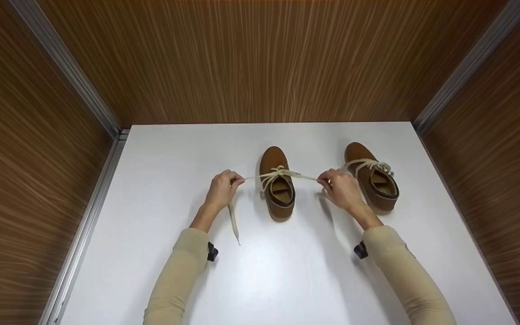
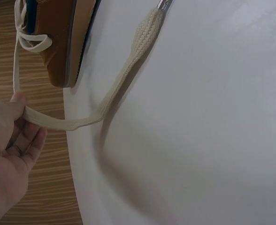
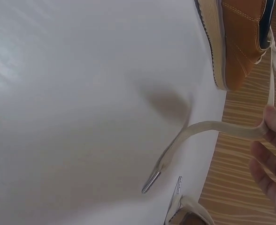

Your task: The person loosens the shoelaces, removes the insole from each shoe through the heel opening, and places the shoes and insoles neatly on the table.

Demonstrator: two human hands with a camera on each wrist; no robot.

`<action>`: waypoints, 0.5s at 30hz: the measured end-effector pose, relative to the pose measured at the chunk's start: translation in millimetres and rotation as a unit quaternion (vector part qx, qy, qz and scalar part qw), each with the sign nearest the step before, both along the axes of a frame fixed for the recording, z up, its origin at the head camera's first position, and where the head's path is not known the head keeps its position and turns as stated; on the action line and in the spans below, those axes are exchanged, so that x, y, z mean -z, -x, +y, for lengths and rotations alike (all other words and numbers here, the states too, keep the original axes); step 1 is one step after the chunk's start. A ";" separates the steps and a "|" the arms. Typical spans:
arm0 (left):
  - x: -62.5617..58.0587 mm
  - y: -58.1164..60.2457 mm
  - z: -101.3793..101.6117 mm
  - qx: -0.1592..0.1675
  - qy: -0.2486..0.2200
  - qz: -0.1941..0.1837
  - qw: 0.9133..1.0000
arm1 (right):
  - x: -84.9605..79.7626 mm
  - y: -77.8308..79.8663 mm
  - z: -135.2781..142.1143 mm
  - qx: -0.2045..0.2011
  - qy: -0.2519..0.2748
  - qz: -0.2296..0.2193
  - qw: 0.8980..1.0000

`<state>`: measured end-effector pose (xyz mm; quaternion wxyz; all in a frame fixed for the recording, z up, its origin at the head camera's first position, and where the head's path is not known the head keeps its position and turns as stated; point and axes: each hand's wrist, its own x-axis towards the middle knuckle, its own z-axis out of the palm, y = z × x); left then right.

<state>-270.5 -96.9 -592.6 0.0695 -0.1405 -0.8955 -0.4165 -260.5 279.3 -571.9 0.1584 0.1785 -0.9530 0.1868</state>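
A brown lace-up shoe (image 1: 272,158) stands upright on the white table, toe pointing away from me. Its cream shoelace (image 1: 305,176) is stretched out to both sides from the tongue, with loops lying by the opening. Left of the shoe, my left hand (image 1: 221,188) pinches one lace between thumb and fingertips; its loose tail (image 2: 114,93) droops to the table. On the other side my right hand (image 1: 343,189) pinches the opposite lace, and a tail (image 3: 218,126) with a metal tip hangs from it. Both hands are raised off the table.
A second brown shoe (image 1: 377,189) with loose cream laces stands at the right, close beside my right hand. Wood-grain panels (image 1: 260,63) enclose the white table (image 1: 160,149) at the back and both sides, with metal rails (image 1: 68,63) in the corners.
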 end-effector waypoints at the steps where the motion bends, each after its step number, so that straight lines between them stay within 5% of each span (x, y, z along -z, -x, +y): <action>1: -0.4 0.1 -0.6 0.000 -0.001 -0.001 1.000 | 0.3 0.1 0.3 0.001 -0.001 0.002 1.000; 15: 4.6 -0.4 -16.6 -0.026 -0.009 -0.014 1.000 | 2.0 0.5 4.4 0.009 -0.002 0.018 1.000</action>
